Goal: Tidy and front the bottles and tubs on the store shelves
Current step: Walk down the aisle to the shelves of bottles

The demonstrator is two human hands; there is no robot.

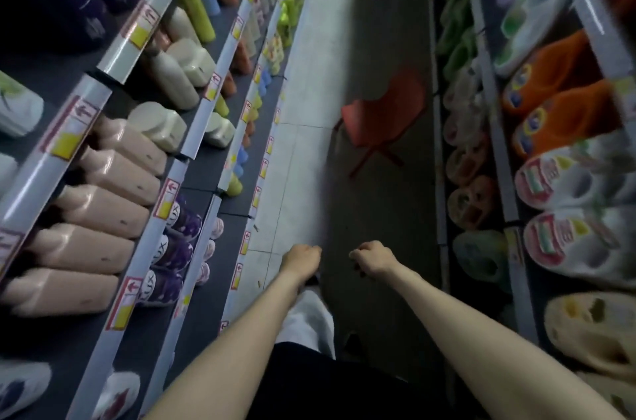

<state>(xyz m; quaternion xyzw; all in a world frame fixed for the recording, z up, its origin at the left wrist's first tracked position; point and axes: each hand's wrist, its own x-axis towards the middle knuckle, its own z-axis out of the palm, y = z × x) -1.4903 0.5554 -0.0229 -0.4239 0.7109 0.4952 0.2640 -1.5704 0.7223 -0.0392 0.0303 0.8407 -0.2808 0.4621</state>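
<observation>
I look steeply down a narrow aisle. My left hand (pixel 302 259) and my right hand (pixel 373 258) hang low over the floor with fingers curled, and neither holds anything. On the left shelving stand rows of pale pink bottles (pixel 113 175), cream bottles (pixel 165 125) and purple bottles (pixel 179 247). On the right shelving lie orange detergent jugs (pixel 557 103), white jugs with red labels (pixel 578 240) and tubs (pixel 471 202). Both hands are well away from every shelf item.
A red plastic chair (pixel 385 110) stands in the aisle ahead, near the right shelving. The tiled floor (pixel 303 130) runs between the two shelf units. Shelf edges with price tags (pixel 165 199) jut out on the left. Yellow-green bottles (pixel 292 3) line the far lower shelf.
</observation>
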